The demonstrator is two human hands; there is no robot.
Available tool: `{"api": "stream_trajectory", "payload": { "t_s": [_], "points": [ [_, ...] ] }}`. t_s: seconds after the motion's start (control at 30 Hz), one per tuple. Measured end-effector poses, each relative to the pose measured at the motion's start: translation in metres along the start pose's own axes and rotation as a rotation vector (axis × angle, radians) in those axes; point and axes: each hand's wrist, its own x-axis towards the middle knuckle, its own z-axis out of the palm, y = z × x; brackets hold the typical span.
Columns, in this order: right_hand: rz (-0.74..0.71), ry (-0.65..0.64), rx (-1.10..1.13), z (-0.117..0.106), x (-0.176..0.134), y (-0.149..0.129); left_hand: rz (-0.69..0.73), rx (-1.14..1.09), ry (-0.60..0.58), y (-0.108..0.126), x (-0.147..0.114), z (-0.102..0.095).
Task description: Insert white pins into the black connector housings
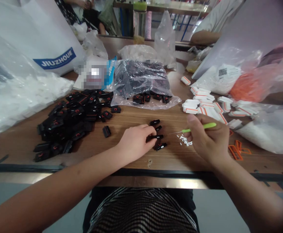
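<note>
My left hand (137,142) rests on the wooden table, its fingers closed round a small black connector housing (159,137). Other black housings, such as one just in front of me (161,147) and one farther back (155,122), lie beside it in a rough column. My right hand (208,137) grips a thin pick with a green handle (210,125). The pick's needle tip points left, close to the held housing; whether they touch I cannot tell. Under the right hand's fingers lies a scatter of tiny white pieces (185,140).
A heap of black housings (75,119) spreads at left, beside a clear bag of more housings (141,81). White housings with orange strips (204,103) pile at right, near orange frames (236,152). Plastic bags of white parts (272,129) flank both sides. Another person's arm (206,37) shows behind.
</note>
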Motion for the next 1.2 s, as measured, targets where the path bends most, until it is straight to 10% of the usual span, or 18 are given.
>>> {"api": "stream_trajectory", "payload": {
  "t_s": [0.23, 0.57, 1.2],
  "points": [
    [0.072, 0.003, 0.115, -0.006, -0.008, 0.009, -0.001, -0.002, 0.006, 0.015, -0.016, -0.019],
    [0.103, -0.045, 0.118, -0.001, -0.025, 0.017, 0.076, 0.057, 0.012, 0.018, -0.03, 0.02],
    [-0.008, -0.106, -0.055, -0.001, -0.024, 0.012, 0.083, 0.047, 0.04, 0.016, -0.03, 0.022]
  ]
}}
